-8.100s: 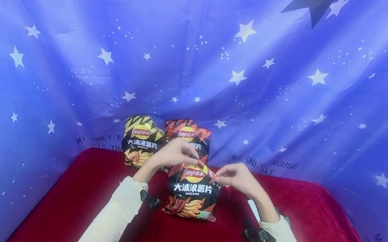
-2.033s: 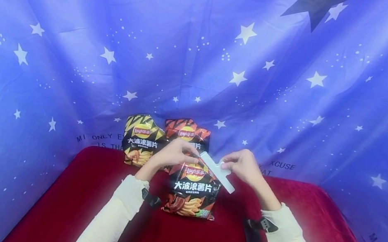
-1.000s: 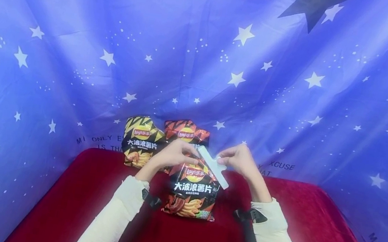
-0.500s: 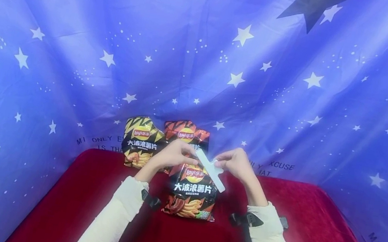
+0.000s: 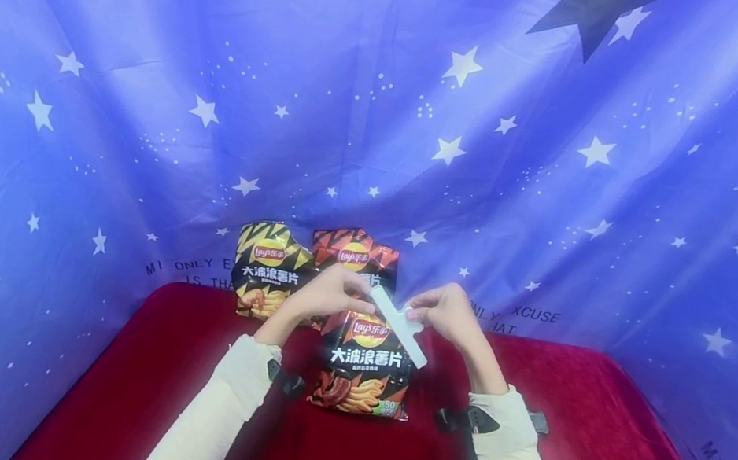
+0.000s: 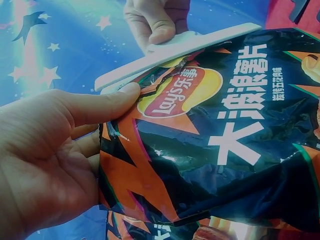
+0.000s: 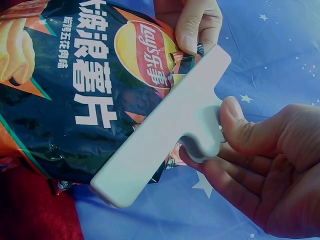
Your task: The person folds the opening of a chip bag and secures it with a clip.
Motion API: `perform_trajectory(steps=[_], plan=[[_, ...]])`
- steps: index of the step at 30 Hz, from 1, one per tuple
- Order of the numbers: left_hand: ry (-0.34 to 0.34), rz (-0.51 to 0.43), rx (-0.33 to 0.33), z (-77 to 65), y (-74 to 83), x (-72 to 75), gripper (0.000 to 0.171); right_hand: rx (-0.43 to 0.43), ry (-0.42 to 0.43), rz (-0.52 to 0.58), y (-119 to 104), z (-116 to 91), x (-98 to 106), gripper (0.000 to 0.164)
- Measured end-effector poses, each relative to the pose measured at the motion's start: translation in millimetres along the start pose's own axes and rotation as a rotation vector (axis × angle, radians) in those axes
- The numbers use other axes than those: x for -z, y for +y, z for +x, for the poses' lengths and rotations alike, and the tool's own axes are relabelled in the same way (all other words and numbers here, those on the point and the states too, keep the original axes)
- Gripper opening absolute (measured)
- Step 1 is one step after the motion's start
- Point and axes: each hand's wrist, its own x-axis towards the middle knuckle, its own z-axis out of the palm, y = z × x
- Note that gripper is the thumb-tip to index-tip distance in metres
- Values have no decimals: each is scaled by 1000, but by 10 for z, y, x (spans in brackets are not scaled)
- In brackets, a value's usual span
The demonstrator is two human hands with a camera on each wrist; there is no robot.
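A starry cloth (image 5: 364,70) hangs behind the front chip bag (image 5: 362,372), and the red-covered desk (image 5: 597,431) spreads beneath it. Behind that bag are a red-black bag (image 5: 358,252) and, further left, a yellow-black bag (image 5: 268,271), perhaps set back for working room. Of the hands, the left hand (image 5: 329,293) pinches the front bag's upper left, thumb in front, probably to steady it. The right hand (image 5: 451,311) pinches the white clip (image 5: 398,325) by its handle, presumably for leverage, slanting it along the bag's top edge; whether it grips is unclear.
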Motion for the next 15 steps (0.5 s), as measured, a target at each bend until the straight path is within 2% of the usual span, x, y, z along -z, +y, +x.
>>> perform_trajectory(steps=[9,15], plan=[[-17,-16,13,-6,5,12,14,-42,-25,14,-21,-13,-13,23],[-40,-40,-5,-12,11,23,14,-36,-41,24,-12,-24,-23,23]])
